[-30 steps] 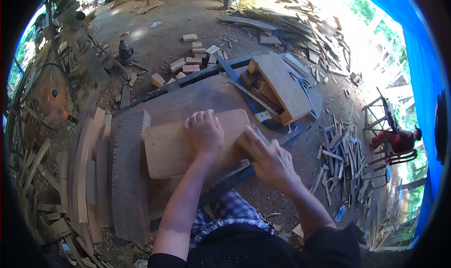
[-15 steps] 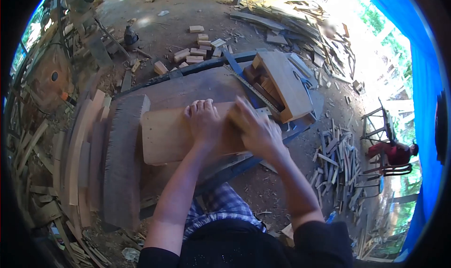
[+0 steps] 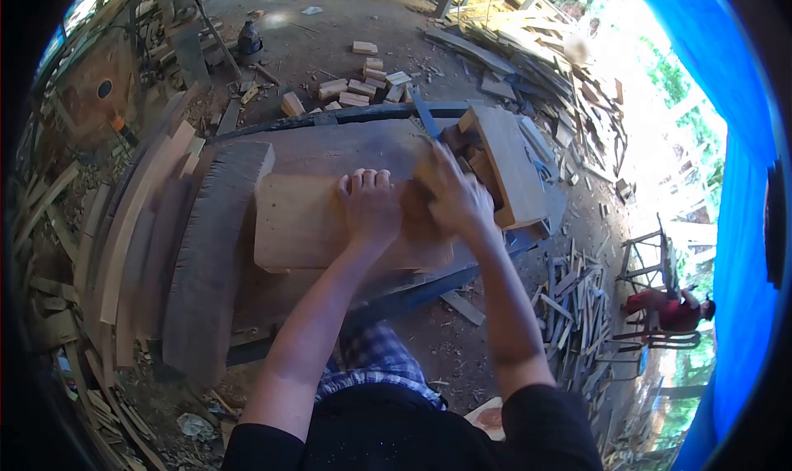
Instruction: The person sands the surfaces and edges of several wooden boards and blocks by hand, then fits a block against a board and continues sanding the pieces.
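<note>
Head view, entries as we find them.

1. Pale wooden board [image 3: 301,223]: it lies flat on the desk [image 3: 330,145], with its long axis running left to right across our front. Its left end is just beside a dark rough-edged plank [image 3: 214,256].
2. Left hand [image 3: 371,207]: palm down, fingers straight and close together, pressed on the board right of its middle. It grips nothing.
3. Right hand [image 3: 454,195]: it rests on the board's right end, just beside the left hand, with the fingers reaching toward the far edge. We cannot tell whether anything sits under the palm.
4. Relation: the board lies directly beneath both hands, and most of its length stretches away to the left of the left hand.
5. Stack of wood blocks [image 3: 503,162]: it is topped by a tilted panel and stands just beyond the right hand.
6. Offcut blocks [image 3: 363,87]: these lie on the dirt floor beyond the desk.
</note>
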{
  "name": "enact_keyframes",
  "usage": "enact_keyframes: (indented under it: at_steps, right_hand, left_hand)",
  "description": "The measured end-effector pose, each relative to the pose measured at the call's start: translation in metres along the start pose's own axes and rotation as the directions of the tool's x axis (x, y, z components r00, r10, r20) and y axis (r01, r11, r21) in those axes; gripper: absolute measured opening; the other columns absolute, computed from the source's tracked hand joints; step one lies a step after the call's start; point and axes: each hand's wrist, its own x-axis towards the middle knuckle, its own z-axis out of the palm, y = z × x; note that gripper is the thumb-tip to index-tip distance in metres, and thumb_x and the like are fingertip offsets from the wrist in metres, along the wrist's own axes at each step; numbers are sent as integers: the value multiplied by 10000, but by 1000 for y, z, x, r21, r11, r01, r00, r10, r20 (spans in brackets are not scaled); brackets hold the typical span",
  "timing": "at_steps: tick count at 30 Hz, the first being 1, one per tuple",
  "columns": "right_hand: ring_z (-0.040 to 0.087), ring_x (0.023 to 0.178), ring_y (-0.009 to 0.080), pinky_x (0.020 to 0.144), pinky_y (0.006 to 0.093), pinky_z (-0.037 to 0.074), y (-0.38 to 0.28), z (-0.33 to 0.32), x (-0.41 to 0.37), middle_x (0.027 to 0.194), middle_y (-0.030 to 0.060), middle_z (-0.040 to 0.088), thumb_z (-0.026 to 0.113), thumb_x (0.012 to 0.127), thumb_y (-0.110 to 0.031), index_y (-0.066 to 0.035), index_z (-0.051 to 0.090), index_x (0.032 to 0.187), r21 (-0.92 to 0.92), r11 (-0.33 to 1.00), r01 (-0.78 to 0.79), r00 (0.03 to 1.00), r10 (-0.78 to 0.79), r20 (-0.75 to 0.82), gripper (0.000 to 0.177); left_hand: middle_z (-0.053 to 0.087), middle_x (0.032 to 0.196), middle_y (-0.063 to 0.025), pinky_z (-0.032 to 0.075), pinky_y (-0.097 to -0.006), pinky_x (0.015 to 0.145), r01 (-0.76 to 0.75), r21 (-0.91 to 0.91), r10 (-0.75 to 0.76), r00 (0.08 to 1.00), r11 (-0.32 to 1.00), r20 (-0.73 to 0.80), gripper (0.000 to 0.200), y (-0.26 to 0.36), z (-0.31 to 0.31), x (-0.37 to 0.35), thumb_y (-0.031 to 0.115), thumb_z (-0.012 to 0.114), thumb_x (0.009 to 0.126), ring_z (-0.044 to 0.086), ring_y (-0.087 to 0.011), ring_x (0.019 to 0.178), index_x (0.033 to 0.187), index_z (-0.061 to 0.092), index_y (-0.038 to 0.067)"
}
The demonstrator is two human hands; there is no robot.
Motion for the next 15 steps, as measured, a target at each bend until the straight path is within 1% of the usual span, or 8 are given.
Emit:
enact_keyframes:
  at_steps: [2, 4, 5, 7, 8, 9, 12, 15]
  right_hand:
    - [639, 931, 505, 847, 560, 501, 2, -3, -59, 1066, 337, 592, 609, 776, -105, -340, 226, 1532, 14, 999, 33, 999, -33, 5, 879]
    - [641, 922, 506, 812, 563, 510, -5, -10, -103, 1050, 335, 588, 623, 772, -102, -349, 205, 1542, 5, 999, -51, 998, 50, 47, 911]
    - [641, 922, 506, 812, 563, 510, -6, -11, -99, 1050, 335, 588, 623, 772, -102, -349, 205, 1542, -5, 999, -35, 998, 36, 47, 911]
    - [646, 901, 499, 787, 561, 515, -7, -11, -95, 1013, 323, 589, 623, 775, -97, -355, 217, 1540, -26, 999, -29, 1000, 29, -3, 904]
    - [650, 907, 491, 805, 554, 513, -10, -9, -73, 1020, 312, 590, 628, 776, -116, -355, 220, 1540, -34, 996, -79, 997, 79, 19, 899]
    - [649, 923, 491, 821, 552, 511, -7, -5, -48, 1032, 313, 598, 631, 773, -125, -351, 226, 1537, -33, 997, -67, 998, 67, 14, 894]
    - [640, 983, 479, 869, 542, 503, -6, -2, 34, 1080, 311, 622, 633, 764, -140, -335, 232, 1530, -25, 999, -35, 999, 36, 22, 887]
    - [638, 1001, 462, 882, 538, 503, -9, -5, 57, 1085, 308, 634, 624, 761, -130, -321, 247, 1523, -14, 1000, 0, 999, 1, 50, 871]
  left_hand:
    - [606, 1120, -105, 275, -468, 1066, 41, -24, -40, 999, 999, 30, 244, 1, -1, 1, 210, 520, 932, 485, -267, 1205, 1110, 614, 71]
    - [607, 1119, -107, 274, -471, 1068, 56, -29, -54, 997, 998, 46, 245, 4, -3, 0, 203, 526, 925, 483, -272, 1206, 1110, 615, 69]
    - [607, 1117, -109, 272, -474, 1069, 56, -20, -55, 996, 998, 67, 247, 3, -3, 3, 197, 532, 919, 481, -276, 1207, 1110, 617, 66]
    - [605, 1124, -109, 271, -477, 1070, 61, -2, -60, 996, 998, 65, 251, 2, -2, 4, 195, 539, 914, 479, -278, 1208, 1117, 613, 69]
    - [602, 1131, -110, 270, -480, 1071, 50, 16, -51, 996, 999, 69, 256, 3, -1, 3, 193, 546, 908, 477, -281, 1209, 1124, 610, 71]
    - [602, 1131, -110, 270, -480, 1071, 38, 17, -39, 996, 999, 82, 256, 4, 0, 2, 193, 546, 908, 477, -281, 1209, 1124, 610, 71]
    - [594, 1154, -111, 268, -485, 1073, 19, 58, -21, 999, 998, 36, 277, 4, 1, 5, 195, 548, 906, 476, -280, 1210, 1149, 597, 71]
    - [587, 1170, -109, 269, -487, 1072, 10, 122, -18, 998, 993, 67, 281, 4, -1, 4, 196, 543, 910, 470, -280, 1218, 1158, 588, 73]
